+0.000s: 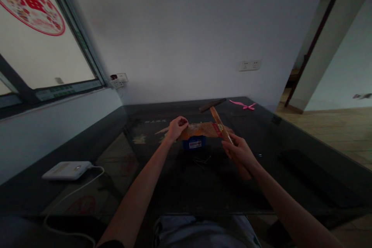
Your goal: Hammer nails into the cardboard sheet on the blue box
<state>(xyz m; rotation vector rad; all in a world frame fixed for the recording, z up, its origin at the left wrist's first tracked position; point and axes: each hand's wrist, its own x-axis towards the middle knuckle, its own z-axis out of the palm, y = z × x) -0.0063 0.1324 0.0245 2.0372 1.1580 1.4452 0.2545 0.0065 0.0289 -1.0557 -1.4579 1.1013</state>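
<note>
My right hand [240,148] is wrapped round the wooden handle of a hammer [217,118], whose dark head is raised above the table, up and to the left of the hand. My left hand [177,128] has its fingers pinched together at the left end of an orange-brown patterned strip [202,128] with a red part at its right. Whatever sits between those fingertips is too small to make out. Beneath the strip stands a blue box [194,143] with a white label. Several thin nails [202,161] lie in front of the box.
On the black glossy table [174,186], a white power bank [68,170] with a cable lies at the left. A pink ribbon [244,105] is at the far right, and a dark flat object [316,176] near the right edge. The wall [180,46] rises behind.
</note>
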